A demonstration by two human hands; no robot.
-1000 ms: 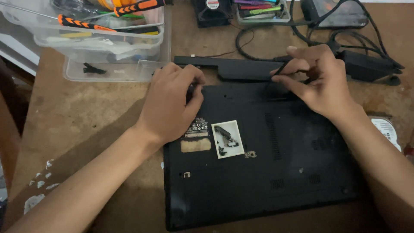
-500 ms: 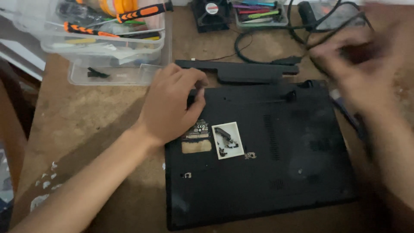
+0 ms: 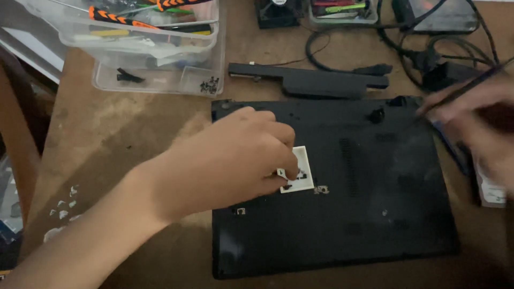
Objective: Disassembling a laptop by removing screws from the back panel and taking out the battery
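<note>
While my left hand (image 3: 235, 158) presses flat on the laptop (image 3: 342, 214), my blurred right hand (image 3: 476, 123) pinches a thin tool (image 3: 466, 88) that could slip and scratch.

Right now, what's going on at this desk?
A person has a black laptop lying bottom-up on a brown desk. Their left hand presses on its underside by a white sticker. The blurred right hand holds a thin dark tool at the laptop's right edge. A long black battery pack lies detached behind it.

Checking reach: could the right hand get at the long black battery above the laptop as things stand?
Probably yes. The battery lies bare on the table beyond the laptop, nothing on it. The right hand hovers nearby, though it seems to hold a thin tool.
</note>
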